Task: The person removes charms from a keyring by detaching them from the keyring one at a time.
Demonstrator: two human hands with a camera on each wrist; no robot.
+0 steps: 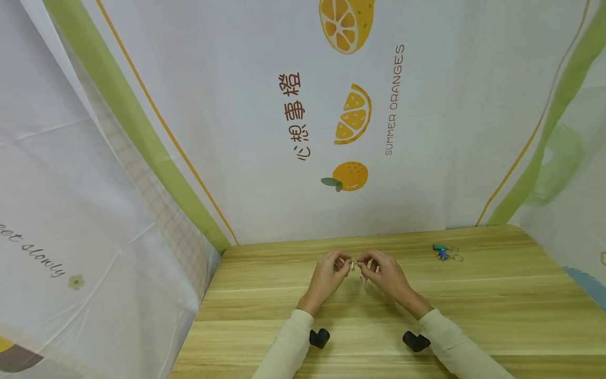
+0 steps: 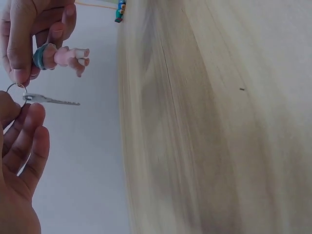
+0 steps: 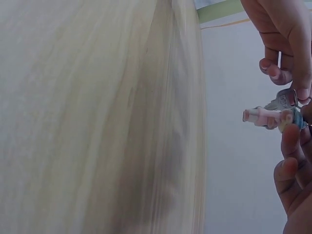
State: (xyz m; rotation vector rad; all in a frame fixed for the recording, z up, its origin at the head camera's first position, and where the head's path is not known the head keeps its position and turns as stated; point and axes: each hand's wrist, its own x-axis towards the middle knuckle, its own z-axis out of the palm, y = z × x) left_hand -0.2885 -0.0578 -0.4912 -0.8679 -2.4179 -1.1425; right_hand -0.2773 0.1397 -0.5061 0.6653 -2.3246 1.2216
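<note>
Over the table, both hands meet at a thin metal key ring (image 2: 17, 85). My left hand (image 1: 330, 271) pinches one side of the ring between thumb and finger. From the opposite side, my right hand (image 1: 385, 275) pinches the ring with its fingertips. A silver key (image 2: 51, 100) hangs from the ring beside the left fingers. Close under the right fingers is a small pink figurine (image 2: 64, 57) with a blue-green top; its upper end is partly hidden by those fingers. In the right wrist view the figurine overlaps the key (image 3: 282, 101).
At the back right of the wooden table (image 1: 265, 305) lie a green keychain (image 1: 440, 247) and a blue keychain (image 1: 442, 255), each with a metal ring. A white printed cloth (image 1: 236, 131) hangs behind the table. Black devices (image 1: 320, 338) are strapped at both wrists.
</note>
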